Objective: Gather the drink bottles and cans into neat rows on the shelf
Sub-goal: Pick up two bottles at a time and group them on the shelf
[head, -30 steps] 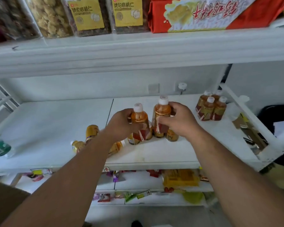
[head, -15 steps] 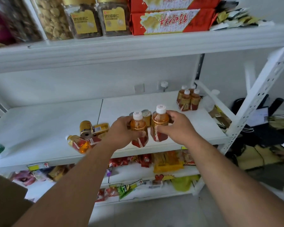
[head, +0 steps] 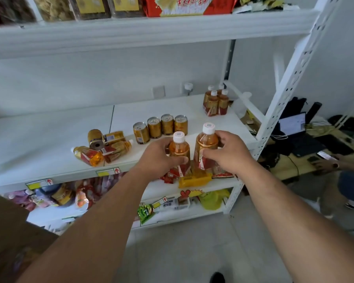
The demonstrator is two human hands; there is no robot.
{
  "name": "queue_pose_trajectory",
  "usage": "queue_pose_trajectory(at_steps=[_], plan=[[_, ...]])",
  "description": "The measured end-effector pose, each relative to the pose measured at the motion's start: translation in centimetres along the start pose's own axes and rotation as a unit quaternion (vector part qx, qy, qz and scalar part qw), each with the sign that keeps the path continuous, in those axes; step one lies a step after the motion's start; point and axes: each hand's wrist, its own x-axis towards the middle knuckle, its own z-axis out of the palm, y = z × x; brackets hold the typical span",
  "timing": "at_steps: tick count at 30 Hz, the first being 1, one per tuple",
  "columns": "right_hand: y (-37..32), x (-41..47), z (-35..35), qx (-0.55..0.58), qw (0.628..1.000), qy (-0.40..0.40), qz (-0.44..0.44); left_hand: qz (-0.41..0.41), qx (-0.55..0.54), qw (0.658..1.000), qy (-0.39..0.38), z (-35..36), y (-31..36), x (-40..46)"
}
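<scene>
At the front edge of the middle shelf, both hands are loaded: left hand closed round the smaller bottle, right hand closed round the taller bottle. Both upright, side by side, nearly touching.

Change vs 1 s ago: the two bottles were standing on the shelf boards among the cans; now they're lifted off and pulled toward me, clear of the shelf lip. That exposes the row of four cans at 12 o'clock from my hands, upright and tidy already.

Still loose: tipped pile at 9 o'clock, bottles and cans on their sides, mixed. Bottle cluster at 1 o'clock, back right corner, upright and grouped.

Read: the pair looks headed for that cluster, extending it into a row. Can't confirm. Pile is the main work left. Risk: a clipped can would roll.
</scene>
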Motion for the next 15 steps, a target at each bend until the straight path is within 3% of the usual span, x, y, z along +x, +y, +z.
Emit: queue_pose_trajectory(at_steps=[15], plan=[[6.3,5.4,-11.9,-0.016,1.000,0.001,0.004,-0.005,0.014,1.000,-0.007,10.7,7.1,7.5]])
